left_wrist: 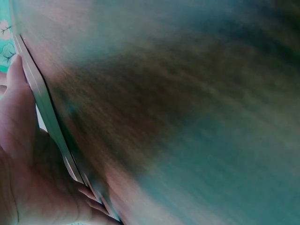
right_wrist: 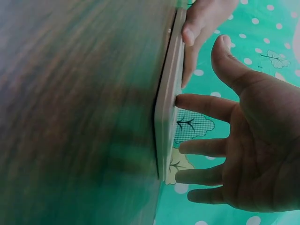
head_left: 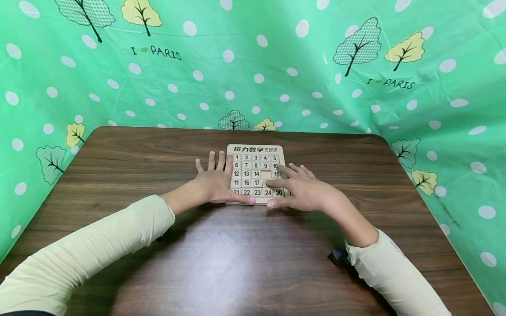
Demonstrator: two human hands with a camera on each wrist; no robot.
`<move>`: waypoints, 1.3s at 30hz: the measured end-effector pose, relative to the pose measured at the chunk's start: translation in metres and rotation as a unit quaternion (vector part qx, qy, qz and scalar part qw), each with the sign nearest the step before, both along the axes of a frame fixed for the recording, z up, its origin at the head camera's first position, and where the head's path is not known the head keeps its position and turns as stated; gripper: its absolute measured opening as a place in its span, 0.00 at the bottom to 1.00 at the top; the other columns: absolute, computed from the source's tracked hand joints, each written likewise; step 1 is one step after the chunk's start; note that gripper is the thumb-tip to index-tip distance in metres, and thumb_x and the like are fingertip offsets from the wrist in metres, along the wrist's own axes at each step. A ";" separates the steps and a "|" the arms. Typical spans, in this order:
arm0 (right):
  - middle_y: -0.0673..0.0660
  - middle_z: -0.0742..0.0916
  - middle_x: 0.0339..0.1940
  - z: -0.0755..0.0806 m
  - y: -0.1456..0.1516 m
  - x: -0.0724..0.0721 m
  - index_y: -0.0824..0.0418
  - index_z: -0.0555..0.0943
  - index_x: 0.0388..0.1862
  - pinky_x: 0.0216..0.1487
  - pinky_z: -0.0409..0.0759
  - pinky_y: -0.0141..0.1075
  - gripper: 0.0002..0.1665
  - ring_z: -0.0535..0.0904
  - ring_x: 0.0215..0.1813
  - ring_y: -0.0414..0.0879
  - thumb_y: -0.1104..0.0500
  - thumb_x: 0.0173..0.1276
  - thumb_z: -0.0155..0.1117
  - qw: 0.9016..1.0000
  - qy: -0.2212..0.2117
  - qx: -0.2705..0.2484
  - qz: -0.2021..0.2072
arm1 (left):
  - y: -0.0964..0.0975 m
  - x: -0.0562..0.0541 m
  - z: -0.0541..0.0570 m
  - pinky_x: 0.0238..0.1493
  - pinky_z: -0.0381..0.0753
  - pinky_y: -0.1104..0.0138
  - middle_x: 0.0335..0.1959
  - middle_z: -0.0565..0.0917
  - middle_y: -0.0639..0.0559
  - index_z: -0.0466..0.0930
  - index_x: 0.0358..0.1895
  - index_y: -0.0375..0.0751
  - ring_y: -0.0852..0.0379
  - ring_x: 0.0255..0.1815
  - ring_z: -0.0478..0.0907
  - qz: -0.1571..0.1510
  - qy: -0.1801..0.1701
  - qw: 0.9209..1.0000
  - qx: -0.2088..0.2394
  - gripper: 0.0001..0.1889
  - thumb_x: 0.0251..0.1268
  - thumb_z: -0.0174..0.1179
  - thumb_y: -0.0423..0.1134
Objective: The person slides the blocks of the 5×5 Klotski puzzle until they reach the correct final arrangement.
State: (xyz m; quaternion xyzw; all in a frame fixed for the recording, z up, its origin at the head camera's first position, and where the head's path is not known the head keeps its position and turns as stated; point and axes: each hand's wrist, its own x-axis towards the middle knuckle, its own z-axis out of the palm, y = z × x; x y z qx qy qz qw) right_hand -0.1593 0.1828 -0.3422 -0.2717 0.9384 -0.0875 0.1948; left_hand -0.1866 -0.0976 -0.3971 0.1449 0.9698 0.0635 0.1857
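Note:
A number sliding puzzle point(head_left: 261, 200) with pale numbered tiles lies flat on the table. One gap point(head_left: 266, 174) shows in its third row, left of tile 15. My left hand point(head_left: 215, 184) rests along the puzzle's left edge, fingers spread and straight, thumb across the lower border. My right hand point(head_left: 310, 191) reaches over the right side with its index fingertip on the board just below the gap, hiding tiles there. In the right wrist view, that index finger point(right_wrist: 206, 104) meets the puzzle's face point(right_wrist: 168, 108), the other fingers extended. The left wrist view shows the puzzle's side point(left_wrist: 49, 105) beside the left palm point(left_wrist: 42, 187).
The puzzle sits on a dark wood-grain table point(head_left: 205, 263), toward its far edge. A green polka-dot cloth point(head_left: 245, 52) with printed trees hangs behind and at both sides. A black object point(head_left: 337, 258) is by the right sleeve.

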 end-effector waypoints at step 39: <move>0.68 0.59 0.96 -0.005 -0.011 -0.016 0.38 0.74 0.88 0.92 0.36 0.75 0.44 0.44 0.95 0.79 0.26 0.79 0.65 1.000 0.021 0.011 -0.008 | 0.000 0.002 0.003 0.86 0.36 0.18 0.95 0.34 0.30 0.26 0.94 0.38 0.26 0.96 0.29 -0.002 0.004 1.000 0.001 0.88 0.47 0.55 0.99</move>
